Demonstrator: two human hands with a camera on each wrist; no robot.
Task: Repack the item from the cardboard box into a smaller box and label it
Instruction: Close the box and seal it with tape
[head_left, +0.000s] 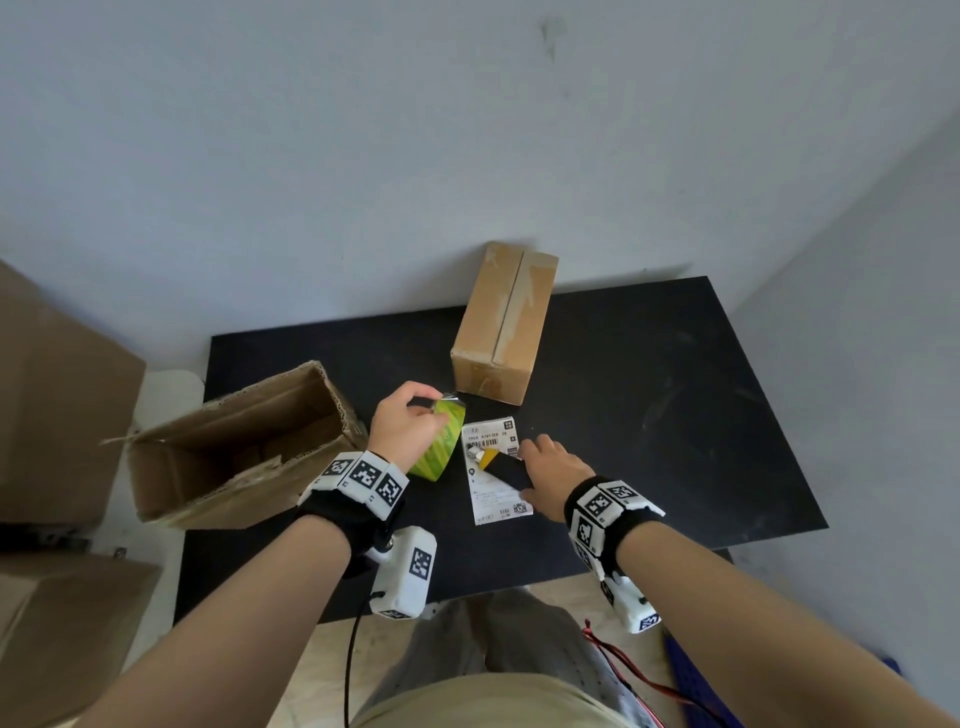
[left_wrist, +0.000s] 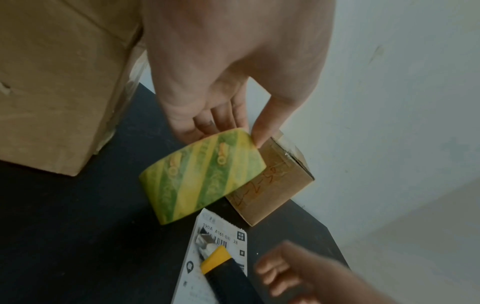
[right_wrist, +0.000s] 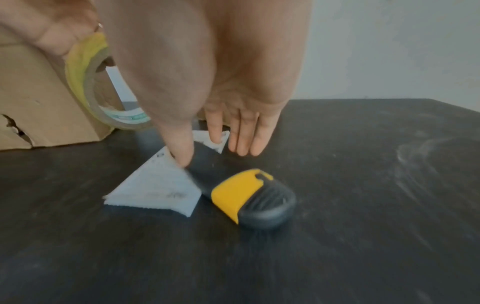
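Note:
My left hand (head_left: 423, 413) grips a green-and-yellow tape roll (head_left: 439, 444) and holds it just above the black table (head_left: 649, 415); the thumb (left_wrist: 259, 137) sits on the roll's edge (left_wrist: 202, 176). A white shipping label (head_left: 496, 486) lies flat with a black-and-yellow utility knife (head_left: 501, 465) on top of it. Above the knife's handle is my right hand (head_left: 537, 457), its fingers (right_wrist: 244, 144) straight and its thumb tip touching the knife (right_wrist: 249, 197). A small closed cardboard box (head_left: 501, 325) stands behind. The larger open box (head_left: 234, 447) lies at the left; nothing shows inside it.
More cardboard boxes (head_left: 52, 389) stand left of the table, beyond its edge. A pale wall runs close behind the small box (left_wrist: 272, 191). Red and black cables (head_left: 623, 670) hang near my right forearm. The right half of the table is bare.

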